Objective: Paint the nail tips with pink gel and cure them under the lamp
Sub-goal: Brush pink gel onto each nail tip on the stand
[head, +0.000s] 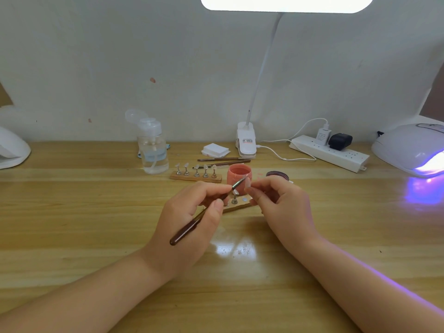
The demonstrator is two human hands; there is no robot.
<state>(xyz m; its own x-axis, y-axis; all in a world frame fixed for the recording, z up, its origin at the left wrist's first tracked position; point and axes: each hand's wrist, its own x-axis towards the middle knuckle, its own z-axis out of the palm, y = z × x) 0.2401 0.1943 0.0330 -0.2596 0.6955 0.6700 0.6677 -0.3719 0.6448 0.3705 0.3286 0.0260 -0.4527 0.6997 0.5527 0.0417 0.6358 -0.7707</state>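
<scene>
My left hand (192, 212) holds a dark brown gel brush (204, 215), bristle end raised to the right. The brush tip touches a clear nail tip (247, 182) pinched between the fingers of my right hand (281, 205). Just behind them stands an open pot of pink gel (238, 175), with its dark lid (277, 174) to the right. A wooden stand (237, 205) under my hands carries one tip on a metal holder. A second wooden stand (195, 177) further back holds several clear tips. The white curing lamp (408, 147) glows violet at the far right.
A clear pump bottle (153, 150) stands back left. Two spare brushes (223, 161), a stack of white wipes (215, 150), a clip-on desk lamp (246, 140) and a power strip (329, 152) with cables line the back. Another white device (12, 147) sits at the left edge.
</scene>
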